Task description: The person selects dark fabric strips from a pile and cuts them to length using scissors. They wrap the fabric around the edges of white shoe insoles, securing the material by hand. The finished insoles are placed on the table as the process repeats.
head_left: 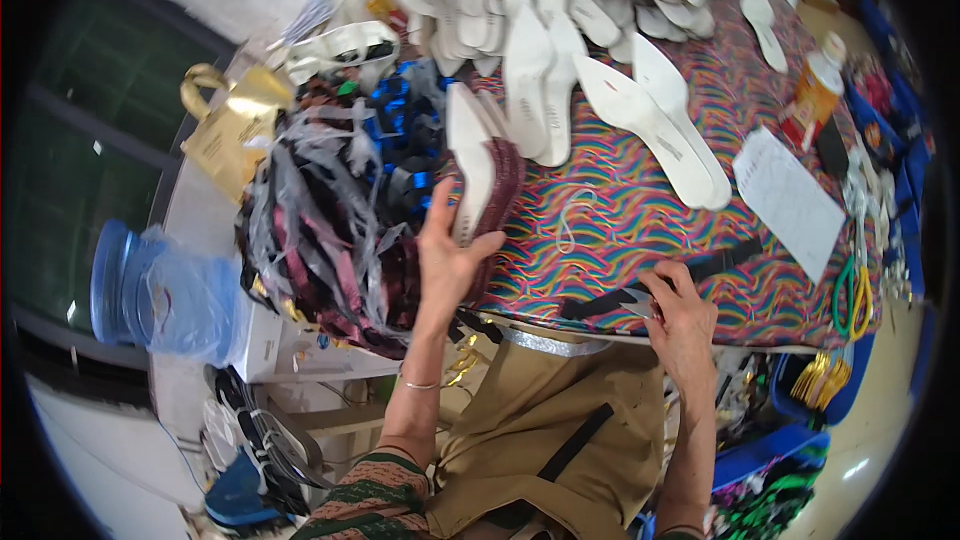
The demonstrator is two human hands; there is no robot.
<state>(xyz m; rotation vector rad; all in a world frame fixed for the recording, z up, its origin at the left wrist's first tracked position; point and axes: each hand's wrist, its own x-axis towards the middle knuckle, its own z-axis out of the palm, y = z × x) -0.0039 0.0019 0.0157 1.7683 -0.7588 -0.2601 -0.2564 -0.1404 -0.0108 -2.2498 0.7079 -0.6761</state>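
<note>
My left hand [448, 255] is closed round white shoe insoles [473, 155] with maroon glittery material [503, 180] along their right side. They are held over the left part of the table, toes pointing away from me. My right hand [683, 315], by the table's front edge, grips small metal snips [636, 304], whose pointed blades show at the fingertips; their handle is hidden in the hand. Under the blades a long black strip [722, 260] lies across the cloth. A thin white loop of cord [568, 220] rests between my hands.
White insoles [530, 50] are heaped at the back of the patterned tablecloth [620, 230]. Black, blue and maroon strips in clear plastic [330, 210] crowd the left. To the right are a paper sheet [790, 195], an orange-labelled bottle [815, 90] and green-and-yellow-handled scissors [853, 295].
</note>
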